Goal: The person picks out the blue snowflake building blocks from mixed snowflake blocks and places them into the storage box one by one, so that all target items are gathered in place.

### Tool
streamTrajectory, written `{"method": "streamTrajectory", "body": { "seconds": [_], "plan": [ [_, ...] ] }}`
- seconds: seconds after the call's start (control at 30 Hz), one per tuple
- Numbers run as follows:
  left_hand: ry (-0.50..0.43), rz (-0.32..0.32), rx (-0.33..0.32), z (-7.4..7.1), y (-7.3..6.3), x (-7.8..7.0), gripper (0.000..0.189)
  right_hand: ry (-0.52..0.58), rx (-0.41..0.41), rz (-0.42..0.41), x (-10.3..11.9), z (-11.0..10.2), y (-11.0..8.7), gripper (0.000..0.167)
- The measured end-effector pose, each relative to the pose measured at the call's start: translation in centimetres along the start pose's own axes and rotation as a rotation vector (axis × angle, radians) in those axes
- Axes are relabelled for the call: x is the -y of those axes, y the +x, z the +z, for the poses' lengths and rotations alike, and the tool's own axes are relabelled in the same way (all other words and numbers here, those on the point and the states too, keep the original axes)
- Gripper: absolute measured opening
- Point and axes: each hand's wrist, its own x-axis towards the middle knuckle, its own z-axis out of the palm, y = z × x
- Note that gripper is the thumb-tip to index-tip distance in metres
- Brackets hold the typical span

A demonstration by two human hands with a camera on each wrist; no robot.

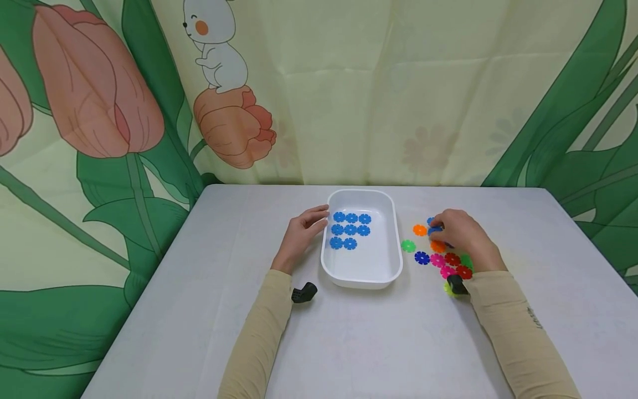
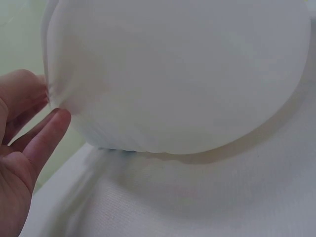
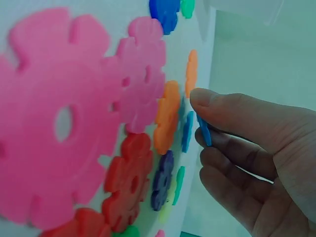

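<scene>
A white plastic tray (image 1: 376,266) holds several light-blue flower-shaped discs (image 1: 350,229) laid in three rows toward its left. My left hand (image 1: 301,235) is at the tray's left side, fingertips touching the rim and wall; in the left wrist view its straight fingers (image 2: 49,136) press the white wall. Over the loose discs to the right of the tray is my right hand (image 1: 466,238). Between thumb and forefinger it pinches a blue flower-shaped disc (image 3: 203,129), seen edge-on in the right wrist view. Another blue disc (image 3: 187,132) lies on the table beside those fingertips.
Around the right hand lie orange (image 1: 420,229), green (image 1: 408,246), dark-blue (image 1: 422,257), pink (image 1: 437,260) and red (image 1: 452,259) discs. A yellow-green disc (image 1: 450,289) sits partly under the right wrist camera (image 1: 456,285). A printed curtain hangs behind the white table (image 1: 379,343).
</scene>
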Motion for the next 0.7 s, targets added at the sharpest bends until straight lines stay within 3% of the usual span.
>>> {"method": "streamTrajectory", "body": {
  "seconds": [0.13, 0.33, 0.7],
  "plan": [
    [-0.001, -0.001, -0.003, 0.0, 0.0, -0.1, 0.031, 0.019, 0.001, 0.012, 0.7, -0.6, 0.0, 0.044],
    [-0.004, 0.001, 0.001, 0.0, 0.0, -0.1, 0.032, 0.034, -0.055, -0.065, 2.3, -1.6, 0.3, 0.039],
    [0.001, 0.007, 0.007, 0.0, -0.1, 0.1, 0.034, 0.115, -0.1, -0.126, 5.1, -2.6, 0.7, 0.039]
  ]
}}
